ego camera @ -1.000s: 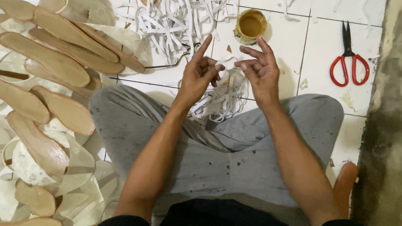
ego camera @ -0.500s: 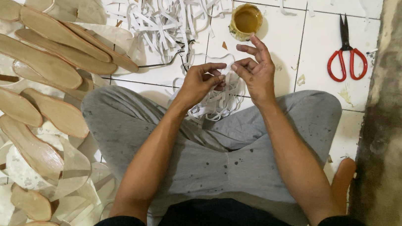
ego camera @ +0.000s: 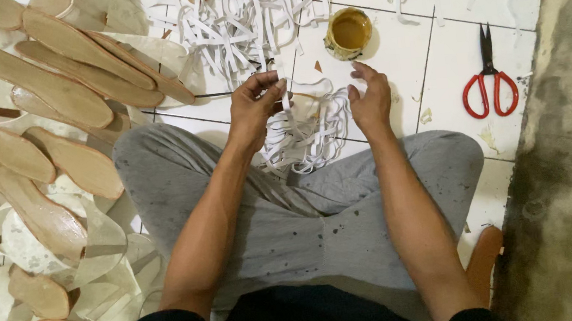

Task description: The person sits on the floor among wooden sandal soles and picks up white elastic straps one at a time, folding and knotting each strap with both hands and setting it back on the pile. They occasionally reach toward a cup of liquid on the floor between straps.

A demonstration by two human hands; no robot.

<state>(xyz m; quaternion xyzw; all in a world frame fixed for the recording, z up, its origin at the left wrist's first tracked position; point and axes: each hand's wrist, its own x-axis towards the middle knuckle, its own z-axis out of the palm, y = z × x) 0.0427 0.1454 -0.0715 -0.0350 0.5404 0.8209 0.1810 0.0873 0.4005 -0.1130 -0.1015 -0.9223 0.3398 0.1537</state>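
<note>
Left hand (ego camera: 252,107) pinches a limp white strip (ego camera: 284,86) upright above the lap pile of strips (ego camera: 308,137), right hand (ego camera: 369,98) open beside it — light, floppy stuff, best gripped near an end.

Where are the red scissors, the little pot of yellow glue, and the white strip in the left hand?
red scissors (ego camera: 489,82): head view, at the pivot.
glue pot (ego camera: 348,32): head view, on its yellow contents.
white strip (ego camera: 284,91): head view, mid-length, beside the left hand (ego camera: 254,107).
</note>
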